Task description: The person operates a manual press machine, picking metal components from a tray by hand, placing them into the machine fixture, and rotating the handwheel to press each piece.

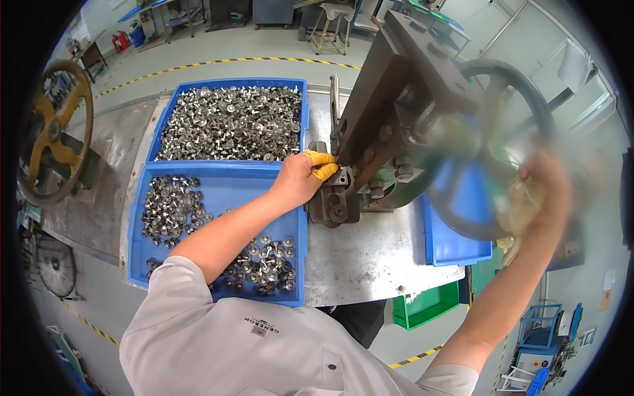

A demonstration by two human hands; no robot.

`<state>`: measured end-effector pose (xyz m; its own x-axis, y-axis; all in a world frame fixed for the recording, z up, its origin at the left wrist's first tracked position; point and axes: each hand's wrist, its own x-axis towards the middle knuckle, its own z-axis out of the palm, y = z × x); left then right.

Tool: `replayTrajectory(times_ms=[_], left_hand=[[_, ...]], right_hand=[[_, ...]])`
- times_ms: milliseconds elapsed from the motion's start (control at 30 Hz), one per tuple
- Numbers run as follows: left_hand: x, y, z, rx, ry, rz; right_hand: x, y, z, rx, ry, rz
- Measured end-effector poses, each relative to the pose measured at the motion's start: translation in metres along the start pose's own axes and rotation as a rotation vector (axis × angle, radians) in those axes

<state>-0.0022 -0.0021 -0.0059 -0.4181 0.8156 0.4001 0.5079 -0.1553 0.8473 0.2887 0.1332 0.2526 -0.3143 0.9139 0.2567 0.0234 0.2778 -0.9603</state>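
Observation:
My left hand (298,179), with yellow coverings on its fingertips, is closed in a pinch at the die block (335,198) of a dark hand press (389,99). What the fingertips hold is hidden. On the right, my right hand (549,178) is closed at the rim of the press's handwheel (485,71). Blur smears this hand and its side of the wheel. Pale, crumpled cloth (520,208) shows by the palm. Left of the press, a blue tray (223,173) holds two loose groups of small metal parts (173,206), seemingly studs with round washers.
Beyond it, a second blue tray (306,109) is heaped with similar parts. Another blue bin (462,254) stands under the wheel, and a green bin (428,309) sits below the metal bench's (370,270) front edge. A yellow-spoked handwheel (56,129) rises at far left.

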Motion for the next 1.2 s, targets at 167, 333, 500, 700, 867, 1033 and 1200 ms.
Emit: replayTrajectory(times_ms=[167,333,500,700,867,1033,1200], left_hand=[[0.007,0.008,-0.004,-0.096,-0.097,-0.184],[0.011,0.010,-0.006,-0.207,-0.131,-0.304],[0.010,0.015,-0.010,-0.204,-0.151,-0.333],[0.008,0.009,-0.007,-0.159,-0.159,-0.239],[0.015,0.001,-0.039,0.132,0.333,-0.026],[-0.014,0.003,-0.083,0.241,-0.197,-0.294],[-0.090,0.010,-0.067,0.399,-0.727,-0.062]], right_hand=[[0.001,-0.001,-0.006,0.025,0.016,0.008],[-0.007,0.010,-0.009,0.053,0.083,-0.037],[-0.029,0.069,-0.021,0.116,0.163,-0.192],[-0.080,0.165,-0.006,0.308,0.374,-0.385],[-0.065,0.090,-0.010,0.130,0.292,-0.099],[-0.049,0.053,-0.028,-0.069,0.156,-0.103],[-0.026,0.034,-0.024,-0.110,0.093,-0.069]])
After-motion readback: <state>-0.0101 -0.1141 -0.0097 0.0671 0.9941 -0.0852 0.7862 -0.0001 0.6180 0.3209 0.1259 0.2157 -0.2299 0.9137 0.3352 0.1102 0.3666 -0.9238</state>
